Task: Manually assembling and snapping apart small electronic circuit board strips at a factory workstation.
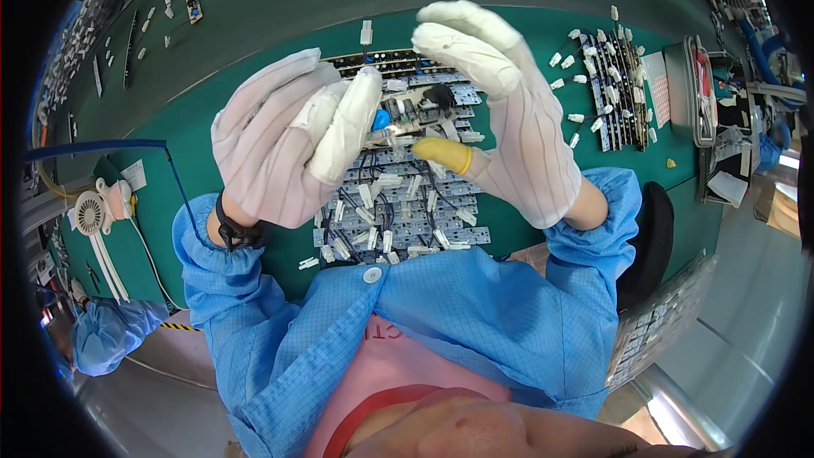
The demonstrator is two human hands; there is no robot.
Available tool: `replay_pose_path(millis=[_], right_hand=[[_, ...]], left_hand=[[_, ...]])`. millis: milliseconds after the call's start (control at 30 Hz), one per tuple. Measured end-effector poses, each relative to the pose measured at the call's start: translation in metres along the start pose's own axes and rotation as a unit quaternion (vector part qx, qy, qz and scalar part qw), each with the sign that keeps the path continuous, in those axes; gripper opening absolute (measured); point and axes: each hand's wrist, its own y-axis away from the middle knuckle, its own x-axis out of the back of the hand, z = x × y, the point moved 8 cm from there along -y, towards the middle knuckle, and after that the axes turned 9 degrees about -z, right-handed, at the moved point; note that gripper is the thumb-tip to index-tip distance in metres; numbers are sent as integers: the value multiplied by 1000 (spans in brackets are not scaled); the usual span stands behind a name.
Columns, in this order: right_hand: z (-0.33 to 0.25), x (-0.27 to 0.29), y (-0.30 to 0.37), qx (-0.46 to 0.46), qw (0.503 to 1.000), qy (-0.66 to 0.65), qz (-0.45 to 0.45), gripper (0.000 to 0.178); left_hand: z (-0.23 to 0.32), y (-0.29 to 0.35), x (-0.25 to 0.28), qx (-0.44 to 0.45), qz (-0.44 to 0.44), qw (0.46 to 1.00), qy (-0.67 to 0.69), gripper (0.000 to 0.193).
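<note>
Well to the right of our fingers, past a row of dark boards (623, 93) with white connectors, we saw a silvery box (681, 95); it held something red, and its other contents were too small to tell. Between our gloved hands lay the circuit board (411, 110), just right of the white-wrapped fingertips of our left hand (280, 140) and just above the yellow-covered thumb of our right hand (530, 144). Our right thumb and fingers stood wide apart; our left fingers lay close together, and we could not tell whether they gripped anything. The board looked pale, crowded with dark parts and one blue disc (381, 120). Below our fingertips, grey strips (468, 236) lay in rows among black wires and white plugs.
</note>
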Motion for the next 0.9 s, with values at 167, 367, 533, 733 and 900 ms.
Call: replay_pose_path(millis=[167, 367, 533, 733, 900], right_hand=[[-20, 10, 0, 46, 977, 205, 26, 73], [-15, 1, 7, 60, 975, 211, 37, 67], [-16, 3, 5, 42, 978, 198, 51, 66], [-11, -2, 8, 65, 979, 183, 58, 69], [-9, -2, 8, 55, 985, 157, 47, 75]], left_hand=[[2, 10, -7, -8, 11, 1000, 6, 34], [6, 9, -10, -20, 9, 1000, -22, 33], [11, 5, -7, -37, -1, 999, -39, 34], [0, 15, -13, 20, -1, 1000, 13, 35], [-1, 14, -15, 33, -22, 999, 32, 35]])
